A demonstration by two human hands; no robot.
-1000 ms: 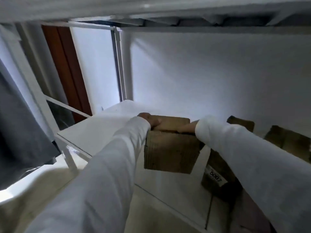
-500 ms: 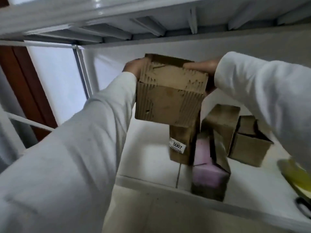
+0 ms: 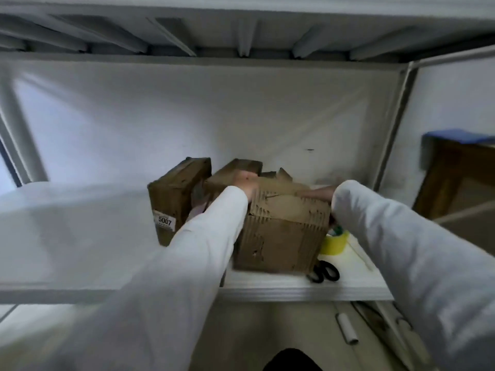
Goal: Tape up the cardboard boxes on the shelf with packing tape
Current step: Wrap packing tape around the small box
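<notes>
Two hands on one cardboard box (image 3: 281, 231), head view, centre of frame, sitting on the white shelf (image 3: 80, 236) near its front edge. Left hand (image 3: 245, 183) grips the box's top left edge, at 11 o'clock of the box, fingers curled over the flap. Right hand (image 3: 320, 194) lies on the top right edge at 1 o'clock; mostly hidden by the white sleeve (image 3: 388, 236), looks like it holds the edge. Frame is motion-blurred.

Around it: labelled box (image 3: 176, 199) reading "5007" at 9 o'clock, just beside. Another box (image 3: 233, 170) at 11 o'clock behind the left hand, partly blocked by it. Torn flaps (image 3: 278, 174) stick up at 12 o'clock. Yellow tape roll (image 3: 334, 241) at 3 o'clock, touching or just beside the box, half covered by the right sleeve. Black scissors (image 3: 324, 271) at 4 o'clock on the shelf front. Both forearms cross the shelf front and block the lower box sides. White tube (image 3: 347, 328) below the shelf at 5 o'clock. Wooden table (image 3: 455, 178) with a blue top far at 3 o'clock.
</notes>
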